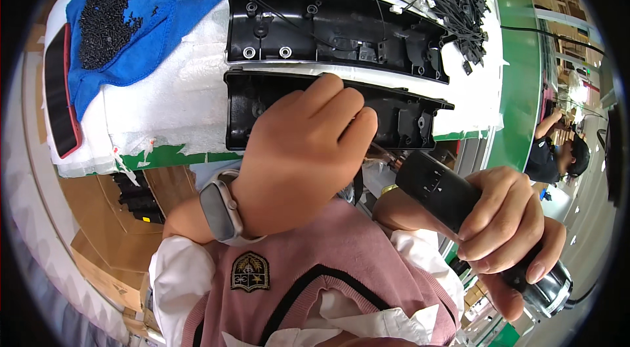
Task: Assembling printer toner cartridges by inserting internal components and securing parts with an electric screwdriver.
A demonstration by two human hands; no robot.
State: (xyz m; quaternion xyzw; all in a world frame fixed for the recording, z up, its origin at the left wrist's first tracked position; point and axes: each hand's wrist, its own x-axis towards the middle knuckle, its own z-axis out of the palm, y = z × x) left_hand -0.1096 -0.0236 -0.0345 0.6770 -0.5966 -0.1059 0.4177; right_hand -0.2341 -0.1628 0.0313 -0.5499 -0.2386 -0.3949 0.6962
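We see the long black plastic half-shell [398, 118] on the white-covered surface [164, 114], beneath our left hand [303, 143], whose grip we cannot tell; our right hand [508, 232] grasps a black cylindrical electric screwdriver [436, 191]. Beyond, the matching black half-shell [407, 38] already carries wiring; both lie open, seemingly unfinished.

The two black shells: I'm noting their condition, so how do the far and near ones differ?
A wire lies across the far shell; none shows on the near shell's visible parts. The left hand partly hides the near shell; no hand covers the far shell. Both are long, black and open upward.
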